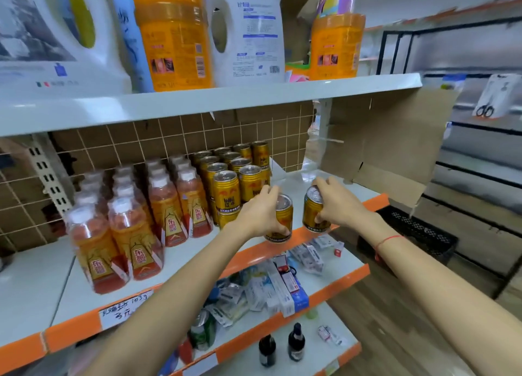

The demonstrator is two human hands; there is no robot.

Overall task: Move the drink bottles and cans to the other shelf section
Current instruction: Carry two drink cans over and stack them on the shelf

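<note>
Gold can (282,218), silver top, red label print: upright, slightly tilted, at the orange front edge of the middle shelf. Second gold can (313,209): same design, just beside it to the right, apart. Remaining gold cans (236,175): upright in rows toward the shelf's back, some stacked two high. Drink bottles (135,214): clear plastic, orange-red liquid, white caps, orange labels, upright in rows left of the cans.

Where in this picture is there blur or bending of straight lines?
Head view: the upper shelf edge curves, a wide-angle effect; the jugs at top left and the bottles are smeared, while the cans are sharper.
</note>
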